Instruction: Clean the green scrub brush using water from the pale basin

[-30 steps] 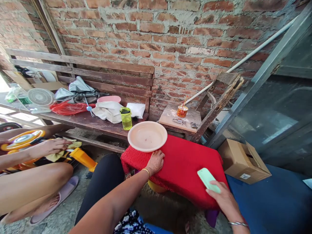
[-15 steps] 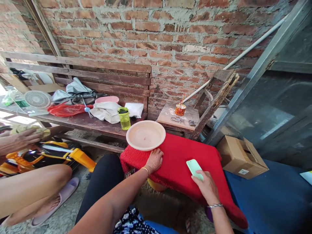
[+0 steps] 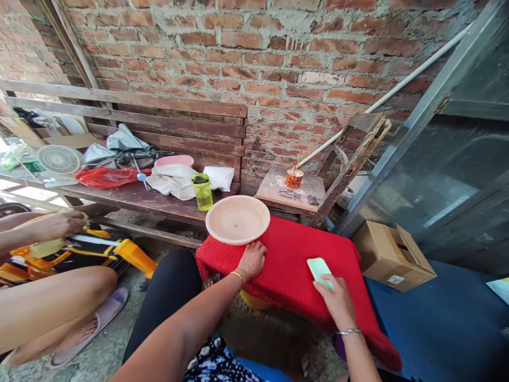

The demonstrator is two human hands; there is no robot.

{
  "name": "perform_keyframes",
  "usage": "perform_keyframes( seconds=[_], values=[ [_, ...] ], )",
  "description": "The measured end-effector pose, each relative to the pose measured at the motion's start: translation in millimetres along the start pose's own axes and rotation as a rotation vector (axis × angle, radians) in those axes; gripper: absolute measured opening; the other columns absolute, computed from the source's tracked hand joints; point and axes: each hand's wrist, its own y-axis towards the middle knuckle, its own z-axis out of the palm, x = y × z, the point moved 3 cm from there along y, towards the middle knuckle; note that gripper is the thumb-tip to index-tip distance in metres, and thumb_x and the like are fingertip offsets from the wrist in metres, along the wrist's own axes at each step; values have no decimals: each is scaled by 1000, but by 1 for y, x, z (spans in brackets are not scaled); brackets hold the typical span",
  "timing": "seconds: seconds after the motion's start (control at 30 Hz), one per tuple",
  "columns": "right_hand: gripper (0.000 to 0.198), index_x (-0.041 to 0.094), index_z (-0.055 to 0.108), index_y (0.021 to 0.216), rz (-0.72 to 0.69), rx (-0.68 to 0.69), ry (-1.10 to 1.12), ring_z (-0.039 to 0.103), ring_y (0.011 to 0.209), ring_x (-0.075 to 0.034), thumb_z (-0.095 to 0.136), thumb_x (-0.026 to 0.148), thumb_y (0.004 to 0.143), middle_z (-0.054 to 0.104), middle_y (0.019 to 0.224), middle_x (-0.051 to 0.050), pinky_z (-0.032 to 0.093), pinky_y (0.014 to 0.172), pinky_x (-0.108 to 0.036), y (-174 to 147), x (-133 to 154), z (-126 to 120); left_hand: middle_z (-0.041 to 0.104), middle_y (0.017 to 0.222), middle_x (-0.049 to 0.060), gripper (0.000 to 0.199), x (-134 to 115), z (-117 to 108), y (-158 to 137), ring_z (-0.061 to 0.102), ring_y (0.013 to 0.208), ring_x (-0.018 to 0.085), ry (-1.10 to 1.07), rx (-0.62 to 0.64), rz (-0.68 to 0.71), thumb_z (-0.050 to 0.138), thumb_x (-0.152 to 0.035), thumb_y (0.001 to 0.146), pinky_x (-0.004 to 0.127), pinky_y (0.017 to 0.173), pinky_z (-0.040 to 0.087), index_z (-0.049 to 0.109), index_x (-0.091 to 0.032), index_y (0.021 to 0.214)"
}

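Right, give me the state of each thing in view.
Left hand: resting on the red cloth, beside the pale basin
Right hand: holding the mint-green object
Red cloth: spread, edges hanging
Pale basin: upright; contents unclear
Green bottle: upright, lidded
Cardboard box: one flap raised
Patterned cup: upright, sticks inside
Fan: on or off unclear

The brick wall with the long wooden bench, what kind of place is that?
Perhaps a porch or yard at someone's home, though I can't be sure: there's a rough red-brick wall, a long, dark-brown, slatted wooden bench and a rough grey floor.
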Motion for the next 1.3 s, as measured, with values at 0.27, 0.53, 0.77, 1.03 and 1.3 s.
perform_keyframes(
  seconds=[0.27,0.53,0.77,1.03,1.3],
  values=[
    [52,27,74,107,214,-42,-214,62,76,-26,50,64,79,60,89,-8,50,78,-43,14,-64,-40,59,114,8,24,1,0,0,53,108,25,-5,2,7,48,-14,90,42,102,39,62,-20,108],
    [65,23,74,102,219,-127,-83,63,86,-32,47,74,73,61,87,-12,51,83,-47,-5,-75,-51,58,113,9,24,-1,-3,0,53,109,26,-28,11,2,48,-13,90,42,102,39,62,-20,108],
    [48,28,72,96,13,50,64,65,90,-25,54,65,71,64,100,-6,50,82,-37,-17,-12,-7,58,113,9,25,1,1,1,53,108,26,-6,12,2,47,-13,91,42,101,39,63,-20,108],
    [52,34,71,90,456,-218,-101,65,82,-40,51,77,69,60,79,-12,49,80,-57,-25,-125,-87,59,113,9,24,1,1,1,53,108,27,-28,8,18,48,-13,90,43,101,39,63,-20,107],
    [48,25,73,89,43,24,190,65,96,-30,61,65,64,67,98,-8,50,91,-41,-38,-29,-30,59,114,9,24,0,0,1,53,109,27,-47,6,9,49,-12,89,43,102,38,63,-20,106]
  ],
)
